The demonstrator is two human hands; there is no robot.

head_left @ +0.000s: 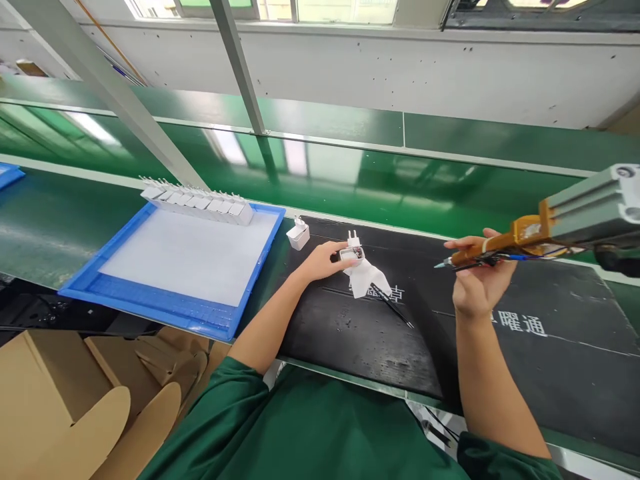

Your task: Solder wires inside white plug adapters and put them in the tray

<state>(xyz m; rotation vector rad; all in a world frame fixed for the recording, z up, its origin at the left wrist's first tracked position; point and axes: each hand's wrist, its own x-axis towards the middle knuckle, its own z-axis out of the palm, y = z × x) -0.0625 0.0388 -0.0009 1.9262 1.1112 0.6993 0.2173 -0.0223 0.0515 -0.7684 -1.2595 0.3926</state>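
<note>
My left hand (324, 261) pinches a small white plug housing (352, 254) whose open top shows parts inside and whose two pins point away from me. Under and beside it lies a white cloth (369, 277) on the black mat (340, 327), with dark tweezers (393, 306) resting across the cloth's edge. To the right, my right hand (480, 277) is wrapped round the front of an orange dispensing tool (500, 248) with a pale pointed nozzle, held above the mat. A second white plug housing (299, 235) stands at the mat's back left corner.
A blue tray (235, 319) at the left holds a row of white plug housings (200, 201) along its back. Behind runs a green conveyor belt (320, 167). A grey metal post (240, 67) rises behind the bench. Cardboard boxes (60, 400) are at the lower left.
</note>
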